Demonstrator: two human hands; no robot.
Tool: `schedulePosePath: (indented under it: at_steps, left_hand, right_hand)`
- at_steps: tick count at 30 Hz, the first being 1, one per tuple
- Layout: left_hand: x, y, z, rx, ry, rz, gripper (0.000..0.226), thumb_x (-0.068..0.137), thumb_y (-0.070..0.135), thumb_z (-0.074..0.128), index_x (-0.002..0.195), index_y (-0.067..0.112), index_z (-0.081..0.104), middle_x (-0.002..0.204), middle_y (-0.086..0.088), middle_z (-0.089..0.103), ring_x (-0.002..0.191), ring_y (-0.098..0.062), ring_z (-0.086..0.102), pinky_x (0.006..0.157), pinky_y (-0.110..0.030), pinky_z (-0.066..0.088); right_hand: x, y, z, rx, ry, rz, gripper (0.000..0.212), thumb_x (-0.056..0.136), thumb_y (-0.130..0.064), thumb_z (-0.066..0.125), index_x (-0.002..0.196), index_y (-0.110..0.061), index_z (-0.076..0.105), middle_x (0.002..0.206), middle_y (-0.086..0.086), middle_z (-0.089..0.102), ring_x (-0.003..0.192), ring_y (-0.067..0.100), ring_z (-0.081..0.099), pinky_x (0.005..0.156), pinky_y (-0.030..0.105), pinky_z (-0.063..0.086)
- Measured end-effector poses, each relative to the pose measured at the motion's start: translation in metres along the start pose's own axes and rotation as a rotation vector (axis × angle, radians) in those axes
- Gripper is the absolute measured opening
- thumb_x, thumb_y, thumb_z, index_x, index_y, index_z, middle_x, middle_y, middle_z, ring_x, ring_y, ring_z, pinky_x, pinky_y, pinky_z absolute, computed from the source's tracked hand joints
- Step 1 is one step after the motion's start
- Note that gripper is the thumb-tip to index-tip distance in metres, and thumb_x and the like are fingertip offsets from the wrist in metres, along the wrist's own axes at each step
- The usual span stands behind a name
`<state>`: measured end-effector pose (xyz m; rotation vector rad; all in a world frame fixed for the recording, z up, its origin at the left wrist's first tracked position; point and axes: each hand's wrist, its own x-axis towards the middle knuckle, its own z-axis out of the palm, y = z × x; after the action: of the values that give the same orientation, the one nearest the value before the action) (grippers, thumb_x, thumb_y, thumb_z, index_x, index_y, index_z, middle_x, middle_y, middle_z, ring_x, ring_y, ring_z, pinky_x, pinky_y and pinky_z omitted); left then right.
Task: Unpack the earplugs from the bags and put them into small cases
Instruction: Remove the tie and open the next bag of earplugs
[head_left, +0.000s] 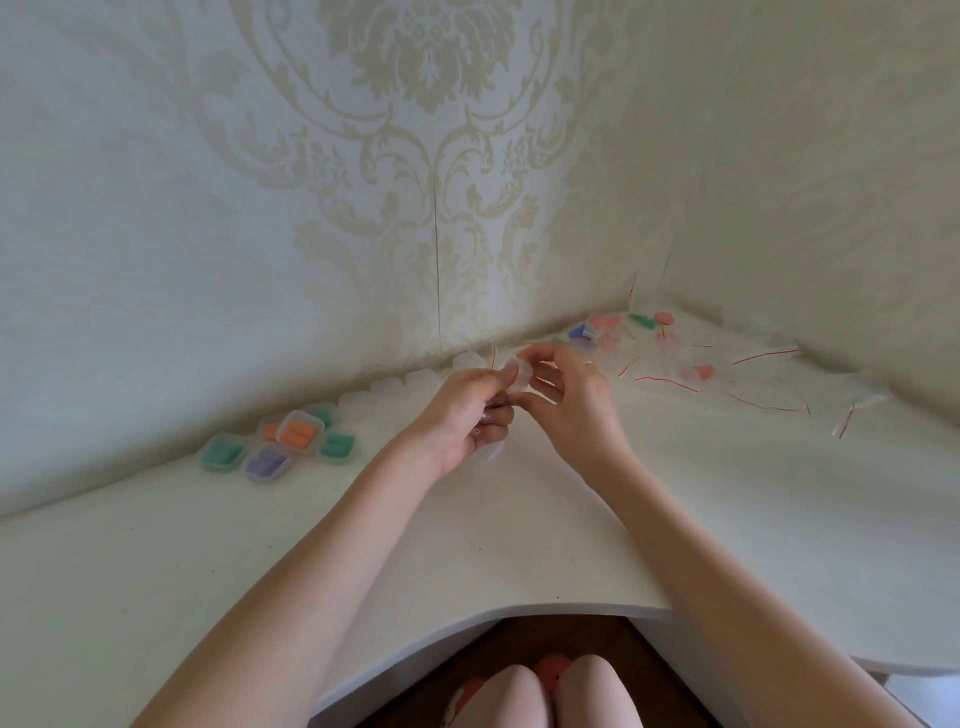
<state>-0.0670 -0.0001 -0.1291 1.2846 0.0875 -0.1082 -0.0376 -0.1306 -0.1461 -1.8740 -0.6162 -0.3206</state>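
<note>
We see both hands meeting over the middle of the white bench (467, 561). Left hand (462, 421) has its fingers curled around a clear small case (491, 451), partly hidden under the palm. Right hand (563, 395) pinches a second clear piece (521, 375) between thumb and fingertips; it looks like an open case or lid, but blur stops us calling it.

Left of the hands we count five filled cases (280, 441) clustered together: two orange, two green, one purple. A row of empty clear cases (384, 391) runs along the wall; count unclear.

Far right corner holds a pile of clear bags (691, 358) with red strips, some holding earplugs (698, 372) in pink, green and blue.
</note>
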Motion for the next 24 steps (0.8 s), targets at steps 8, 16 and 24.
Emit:
schedulePosePath:
  at_steps: [8,16,24]
  left_hand:
    - [-0.0015,0.0068,-0.0034,-0.046,0.008,-0.046,0.029,0.095,0.027,0.056,0.07,0.019,0.042,0.049,0.01,0.026,0.04,-0.003,0.021,0.039,-0.016,0.011]
    - [-0.0041,0.0077,-0.0072,-0.02,-0.035,-0.096,0.028,0.093,0.034,0.057,0.073,0.02,0.045,0.054,0.008,0.024,0.041,-0.003,0.019,0.036,-0.015,0.012]
    - [-0.0029,0.0065,0.002,-0.137,0.024,-0.09,0.034,0.099,0.033,0.046,0.07,0.015,0.043,0.049,0.007,0.025,0.036,-0.003,0.02,0.034,-0.014,0.015]
  right_hand:
    - [-0.0041,-0.005,-0.0024,-0.047,0.028,-0.09,0.039,0.085,-0.007,0.069,0.122,-0.009,0.059,0.107,-0.006,0.062,0.1,0.011,0.061,0.085,0.005,0.043]
    - [-0.0051,-0.0069,-0.003,-0.06,0.037,-0.131,0.041,0.08,-0.007,0.074,0.118,-0.007,0.061,0.105,0.0,0.066,0.095,0.008,0.062,0.084,0.006,0.045]
    - [-0.0023,-0.0086,-0.0019,0.107,0.103,0.058,0.032,0.075,-0.011,0.08,0.097,-0.007,0.056,0.093,0.006,0.067,0.083,0.01,0.066,0.073,0.01,0.048]
